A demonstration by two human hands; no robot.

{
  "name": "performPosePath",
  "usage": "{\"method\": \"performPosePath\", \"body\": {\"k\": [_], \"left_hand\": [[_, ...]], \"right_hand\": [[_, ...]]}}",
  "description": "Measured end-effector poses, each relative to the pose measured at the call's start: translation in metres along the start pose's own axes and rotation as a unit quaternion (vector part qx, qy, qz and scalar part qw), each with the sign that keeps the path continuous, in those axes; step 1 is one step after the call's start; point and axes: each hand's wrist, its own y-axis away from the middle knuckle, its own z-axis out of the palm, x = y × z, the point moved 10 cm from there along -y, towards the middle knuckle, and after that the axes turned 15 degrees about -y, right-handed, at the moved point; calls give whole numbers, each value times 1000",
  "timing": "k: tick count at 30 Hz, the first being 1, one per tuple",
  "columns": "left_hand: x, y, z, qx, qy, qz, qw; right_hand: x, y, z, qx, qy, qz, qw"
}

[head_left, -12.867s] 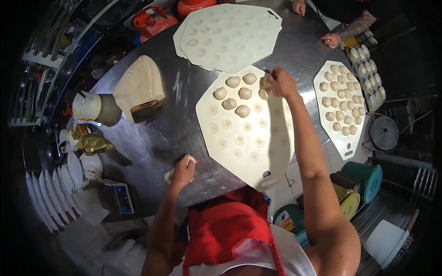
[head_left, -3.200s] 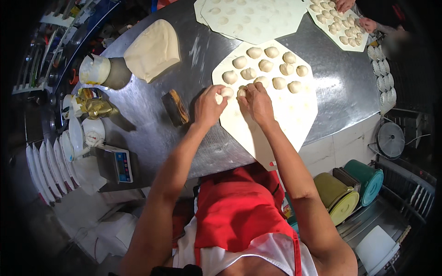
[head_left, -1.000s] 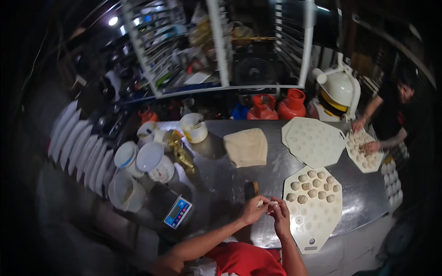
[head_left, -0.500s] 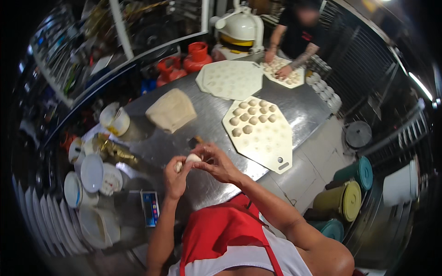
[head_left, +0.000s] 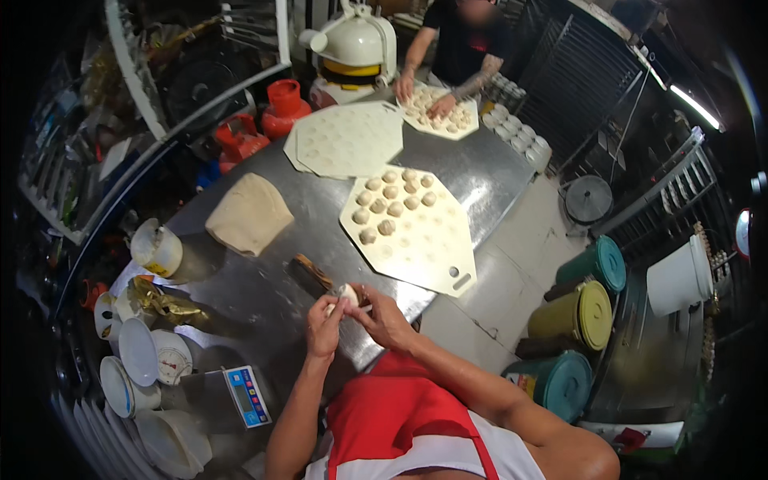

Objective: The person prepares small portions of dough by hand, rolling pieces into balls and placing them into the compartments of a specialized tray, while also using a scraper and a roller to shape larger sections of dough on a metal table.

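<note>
Close to the table's near edge, my left hand (head_left: 323, 336) and my right hand (head_left: 388, 322) meet around a small pale piece of dough (head_left: 348, 294). The fingertips of both are closed on it. Just beyond my hands lies a wooden-handled tool (head_left: 311, 270), its blade end partly hidden. A large slab of dough (head_left: 250, 214) rests on the metal table (head_left: 308, 232) to the left. Farther on, an octagonal cream board (head_left: 428, 258) with shallow hollows carries several dough balls (head_left: 390, 192) in its far part.
Stacked hollowed boards (head_left: 348, 140) lie at the back, where a co-worker's hands (head_left: 442, 106) handle dough on another board. A digital scale (head_left: 246, 396), a dial scale (head_left: 172, 358) and tubs (head_left: 156, 248) stand left. Lidded bins (head_left: 592, 308) line the right; red gas cylinders (head_left: 284, 110) stand behind.
My view has swung right, shifting the scene leftward. My hands have moved lower in the picture and closer together around the dough; the wooden-handled tool shows more fully. The co-worker remains at the far board.
</note>
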Motion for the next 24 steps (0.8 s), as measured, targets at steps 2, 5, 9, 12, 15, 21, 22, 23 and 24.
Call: {"method": "performPosePath", "body": {"k": [2,5,9,12,15,21,22,23,24], "left_hand": [[-12,-9,43,-107,24,-65,992],[-13,-26,94,-193,1,-34,981],[-22,-60,127,-166,-196,23,966],[-18,-84,135,-127,-231,-5,965],[-24,-105,151,-89,-254,-33,962],[-46,-114,139,-13,-299,-112,947],[-41,-112,134,-3,-341,-95,935],[-33,-109,131,11,-380,-79,922],[-43,-100,123,11,-397,-161,904]], "right_hand": [[-5,4,-25,5,-10,-22,1000],[12,0,-64,-86,-20,139,986],[39,-39,-159,-36,66,97,992],[38,-108,-269,132,155,-6,979],[68,-180,-364,194,134,-48,971],[135,-247,-420,172,307,-69,934],[129,-254,-416,178,350,-69,917],[122,-261,-407,165,341,-71,923],[111,-262,-402,167,304,-88,934]]}}
